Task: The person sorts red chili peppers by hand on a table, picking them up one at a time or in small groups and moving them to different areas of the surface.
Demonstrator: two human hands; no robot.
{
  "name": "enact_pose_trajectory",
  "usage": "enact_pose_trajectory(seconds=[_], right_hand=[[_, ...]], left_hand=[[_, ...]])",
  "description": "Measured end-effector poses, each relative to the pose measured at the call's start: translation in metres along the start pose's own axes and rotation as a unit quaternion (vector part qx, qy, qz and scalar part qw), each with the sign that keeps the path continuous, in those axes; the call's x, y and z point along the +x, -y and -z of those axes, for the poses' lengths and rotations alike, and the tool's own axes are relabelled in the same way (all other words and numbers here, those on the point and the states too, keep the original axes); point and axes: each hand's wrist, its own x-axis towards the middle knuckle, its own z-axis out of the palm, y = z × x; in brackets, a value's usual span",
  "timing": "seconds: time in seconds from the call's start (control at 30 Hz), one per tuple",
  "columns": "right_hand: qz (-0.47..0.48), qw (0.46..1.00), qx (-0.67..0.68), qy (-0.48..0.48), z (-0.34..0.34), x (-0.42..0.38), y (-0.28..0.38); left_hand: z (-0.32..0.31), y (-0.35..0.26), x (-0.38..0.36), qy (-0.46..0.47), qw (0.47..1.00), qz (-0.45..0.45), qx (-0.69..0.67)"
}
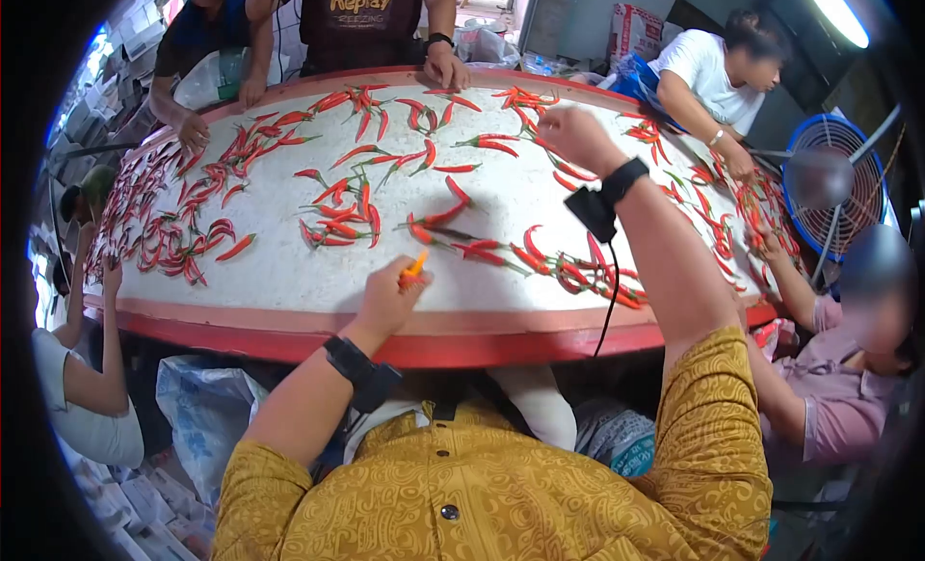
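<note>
My left hand (387,299) is closed over the near edge of the white table (318,281), with an orange-red chili pepper (414,268) between its fingers. Farther out, my right hand (576,139) reaches across to the far right of the middle, fingers curled; whatever they hold, if anything, is hidden. Close by it lie several red chili peppers (530,96) with green stems. Between my hands, a row of red chilies (491,254) runs toward the near right. Left of that, another cluster of chilies (337,224) lies loose.
A dense spread of chilies (135,195) covers the table's left end. Co-workers sit or stand around the table, some with a hand (446,67) on it. A blue fan (833,185) stands at the right. A white sack (207,407) is below the red table edge (241,341).
</note>
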Motion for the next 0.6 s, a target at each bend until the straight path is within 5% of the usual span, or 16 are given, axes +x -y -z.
enact_pose_trajectory(seconds=[0.13,0.2,0.23,0.33,0.4,0.6], right_hand=[[-0.058,0.997,0.012,-0.049,-0.007,0.096,-0.03],[-0.01,0.994,-0.11,-0.009,-0.045,0.138,-0.057],[-0.066,0.992,-0.1,0.046,-0.064,0.15,-0.059],[-0.064,0.993,-0.101,-0.005,-0.146,0.172,-0.104],[-0.116,0.967,-0.202,0.106,-0.174,0.18,-0.115],[-0.186,0.951,-0.197,0.146,-0.153,0.151,-0.097]], left_hand=[[-0.021,-0.001,0.005,-0.011,0.999,-0.041,-0.028],[-0.029,-0.007,0.01,-0.001,1.0,-0.001,-0.004],[-0.036,-0.005,0.011,-0.009,1.0,0.0,-0.003],[-0.05,-0.007,0.014,-0.021,1.0,-0.02,0.006],[-0.056,-0.012,0.016,-0.002,0.999,0.011,0.045],[-0.078,-0.032,0.021,-0.022,0.998,-0.017,0.058]])
